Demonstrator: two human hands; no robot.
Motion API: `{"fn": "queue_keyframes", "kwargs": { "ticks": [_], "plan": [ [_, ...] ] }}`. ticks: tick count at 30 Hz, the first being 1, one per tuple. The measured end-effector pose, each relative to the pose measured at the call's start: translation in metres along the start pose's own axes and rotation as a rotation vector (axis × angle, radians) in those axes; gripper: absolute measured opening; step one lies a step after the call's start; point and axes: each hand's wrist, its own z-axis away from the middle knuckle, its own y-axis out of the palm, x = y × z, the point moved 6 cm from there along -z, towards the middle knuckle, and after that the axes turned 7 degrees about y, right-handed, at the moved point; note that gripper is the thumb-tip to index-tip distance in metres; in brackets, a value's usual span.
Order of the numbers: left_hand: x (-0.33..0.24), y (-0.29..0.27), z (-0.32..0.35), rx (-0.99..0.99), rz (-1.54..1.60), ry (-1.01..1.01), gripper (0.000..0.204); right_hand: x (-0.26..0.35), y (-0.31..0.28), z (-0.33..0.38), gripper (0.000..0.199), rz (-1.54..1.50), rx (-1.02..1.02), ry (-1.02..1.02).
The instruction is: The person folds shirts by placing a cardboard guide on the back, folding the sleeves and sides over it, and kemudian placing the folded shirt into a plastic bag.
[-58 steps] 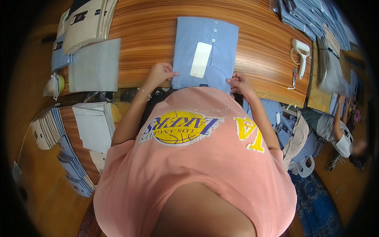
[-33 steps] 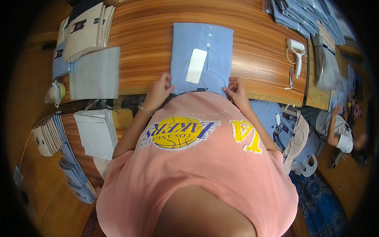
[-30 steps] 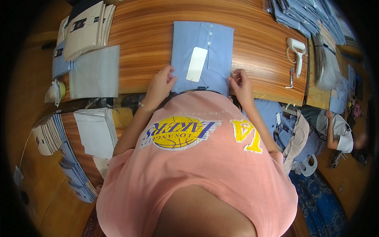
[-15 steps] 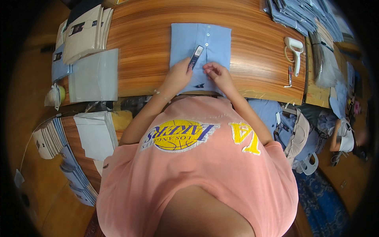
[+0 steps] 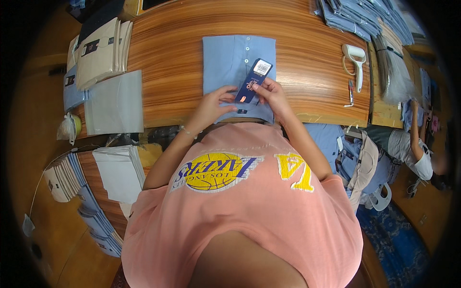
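Note:
A folded light-blue shirt [image 5: 230, 62] lies on the wooden table [image 5: 163, 48] in front of me, buttons up. Over its near edge, my left hand [image 5: 213, 103] and my right hand [image 5: 271, 93] both pinch a dark blue hang tag [image 5: 252, 81] with a white sticker at its far end. The tag is lifted and tilted above the shirt. My pink T-shirt fills the lower part of the view.
A white handheld tagging gun [image 5: 355, 60] and a pen lie to the right. Stacks of blue shirts [image 5: 360, 14] sit far right, cream packed shirts [image 5: 101, 50] and a grey bag [image 5: 115, 101] on the left. Paper stacks [image 5: 120, 170] stand on a lower shelf. Another person [image 5: 413, 149] works at the right.
My hands left the shirt's near corners and came together at its middle. The tag, lying flat and pale side up before, is now lifted and turned dark side up in both hands.

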Motion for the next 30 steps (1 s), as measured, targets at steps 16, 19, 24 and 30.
{"fn": "queue_keyframes", "kwargs": {
  "ticks": [16,19,24,30],
  "plan": [
    [-0.007,-0.039,-0.009,-0.113,-0.427,-0.055,0.02,0.033,-0.048,-0.019,0.032,0.455,-0.485,-0.509],
    [0.01,-0.114,0.007,-0.421,-0.465,-0.054,0.02,0.052,-0.065,-0.018,0.027,0.507,-0.593,-0.627],
    [0.003,-0.109,0.012,-0.293,-0.514,0.223,0.02,0.057,0.006,-0.025,0.013,0.676,-0.355,-0.749],
    [0.065,-0.221,0.084,-0.962,-0.287,0.06,0.016,0.033,0.179,-0.043,0.015,0.904,0.313,-0.922]
  ]
}}
